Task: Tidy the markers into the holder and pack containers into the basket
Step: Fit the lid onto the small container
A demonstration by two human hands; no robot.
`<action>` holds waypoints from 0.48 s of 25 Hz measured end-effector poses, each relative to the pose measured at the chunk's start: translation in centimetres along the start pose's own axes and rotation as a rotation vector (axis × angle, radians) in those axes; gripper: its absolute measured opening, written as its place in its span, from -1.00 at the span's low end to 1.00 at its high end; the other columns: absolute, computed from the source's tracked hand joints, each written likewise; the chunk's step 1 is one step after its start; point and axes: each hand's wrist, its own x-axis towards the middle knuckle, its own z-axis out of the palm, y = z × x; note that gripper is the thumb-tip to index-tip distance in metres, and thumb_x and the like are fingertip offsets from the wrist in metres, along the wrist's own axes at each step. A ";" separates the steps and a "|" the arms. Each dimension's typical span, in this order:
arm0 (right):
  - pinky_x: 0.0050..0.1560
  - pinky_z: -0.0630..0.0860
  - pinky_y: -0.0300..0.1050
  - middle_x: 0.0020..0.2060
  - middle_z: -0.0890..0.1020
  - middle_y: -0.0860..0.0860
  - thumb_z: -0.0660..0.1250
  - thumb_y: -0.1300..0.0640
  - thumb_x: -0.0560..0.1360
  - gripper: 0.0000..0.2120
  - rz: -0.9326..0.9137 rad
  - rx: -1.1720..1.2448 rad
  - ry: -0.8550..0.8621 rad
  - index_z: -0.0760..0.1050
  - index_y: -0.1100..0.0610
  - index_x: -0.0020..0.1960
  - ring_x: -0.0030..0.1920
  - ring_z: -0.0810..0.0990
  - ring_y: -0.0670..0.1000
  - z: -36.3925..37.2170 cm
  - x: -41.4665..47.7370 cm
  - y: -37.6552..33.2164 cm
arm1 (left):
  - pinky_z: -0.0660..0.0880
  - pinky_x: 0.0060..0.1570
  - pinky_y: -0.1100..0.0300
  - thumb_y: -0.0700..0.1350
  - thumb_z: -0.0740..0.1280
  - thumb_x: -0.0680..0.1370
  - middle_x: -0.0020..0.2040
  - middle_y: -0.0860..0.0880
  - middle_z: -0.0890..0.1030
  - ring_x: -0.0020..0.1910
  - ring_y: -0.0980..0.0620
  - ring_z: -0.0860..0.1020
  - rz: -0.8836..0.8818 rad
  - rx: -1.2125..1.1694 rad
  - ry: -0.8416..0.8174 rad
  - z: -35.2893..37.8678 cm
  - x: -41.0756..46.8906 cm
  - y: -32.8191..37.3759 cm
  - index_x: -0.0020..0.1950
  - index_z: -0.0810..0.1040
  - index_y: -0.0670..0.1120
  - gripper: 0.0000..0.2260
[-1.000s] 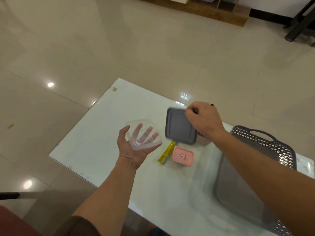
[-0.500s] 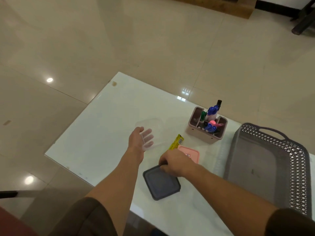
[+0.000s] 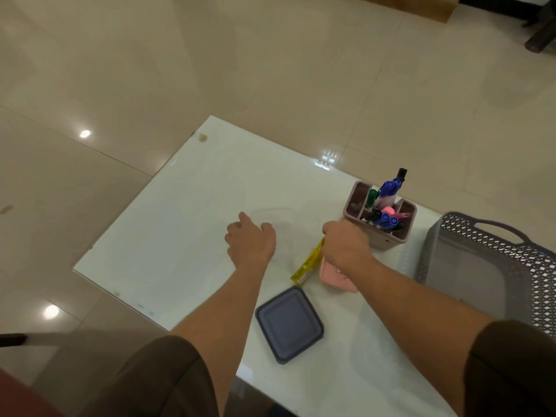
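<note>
My left hand (image 3: 251, 243) mid-table, fingers curled on near rim of clear tub (image 3: 281, 227); tub sits on table (image 3: 180, 221). My right hand (image 3: 346, 245) knuckles up over far ends of yellow marker (image 3: 308, 263) and pink box (image 3: 334, 276); fingers hidden, cannot tell whether pinching anything. Holder (image 3: 388, 240) just beyond, toward far edge, markers (image 3: 388, 188) standing in it. Grey box (image 3: 288, 323) by near edge. Basket (image 3: 487, 233) at right edge.

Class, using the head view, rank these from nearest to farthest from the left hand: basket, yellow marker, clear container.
1. clear container, right at the left hand.
2. yellow marker, to the hand's right.
3. basket, at the table's far right.
</note>
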 end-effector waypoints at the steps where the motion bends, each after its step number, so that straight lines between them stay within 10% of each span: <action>1: 0.03 0.54 0.01 0.17 0.54 0.14 0.22 0.26 0.56 -0.69 -0.048 -0.051 -0.028 0.56 0.10 0.26 0.19 0.57 0.19 0.1 0.4 -0.2 | 0.38 0.24 -0.08 0.01 0.19 0.60 0.41 -0.18 0.35 0.35 -0.19 0.34 0.092 0.086 0.108 0.2 -0.4 -0.2 0.54 0.24 -0.10 -0.48; 5: -0.05 0.49 0.04 0.21 0.42 0.14 0.25 0.31 0.57 -0.69 -0.222 -0.294 -0.055 0.52 0.14 0.28 0.21 0.52 0.20 -0.5 1.7 -0.5 | 0.52 -0.10 -0.01 -0.06 0.30 0.48 0.08 -0.09 0.56 0.02 -0.14 0.52 0.614 0.195 0.371 1.3 -1.6 -1.1 0.23 0.59 -0.05 -0.67; 12: -0.04 0.59 0.01 0.06 0.50 0.07 0.37 0.23 0.55 -0.84 -0.381 -0.390 -0.084 0.58 0.08 0.11 -0.06 0.54 0.08 -3.3 2.2 0.1 | 0.51 -0.06 0.13 0.12 0.29 0.52 0.11 0.05 0.56 0.11 0.02 0.47 0.811 0.296 -0.009 2.7 -3.4 0.9 0.22 0.60 0.04 -0.67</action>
